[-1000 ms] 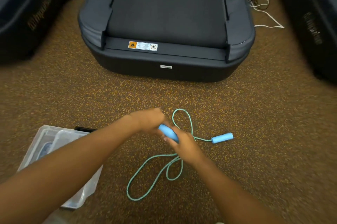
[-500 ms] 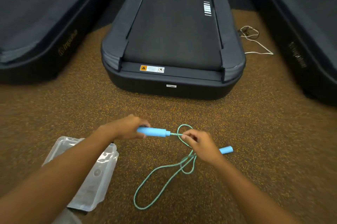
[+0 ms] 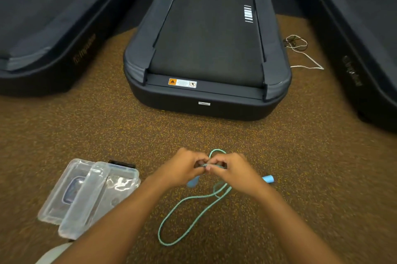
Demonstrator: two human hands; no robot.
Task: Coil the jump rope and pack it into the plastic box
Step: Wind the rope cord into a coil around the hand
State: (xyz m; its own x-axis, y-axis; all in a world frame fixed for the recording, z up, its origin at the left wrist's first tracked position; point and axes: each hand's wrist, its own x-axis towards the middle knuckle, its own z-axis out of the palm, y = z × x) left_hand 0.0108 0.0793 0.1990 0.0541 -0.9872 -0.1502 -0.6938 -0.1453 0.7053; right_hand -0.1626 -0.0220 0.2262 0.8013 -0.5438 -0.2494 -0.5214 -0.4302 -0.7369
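Three treadmills [image 3: 206, 49] beyond the jump rope [image 3: 193, 210].

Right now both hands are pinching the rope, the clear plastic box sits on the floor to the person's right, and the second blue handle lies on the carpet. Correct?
Not quite. The head view shows the plastic box on the person's left, not right. The rest holds: left hand and right hand pinch the rope, and the second blue handle lies on the carpet.

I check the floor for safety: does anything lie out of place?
Yes. A loose white cord lies tangled on the carpet, right of the middle treadmill. It seems left there, attached to nothing visible.
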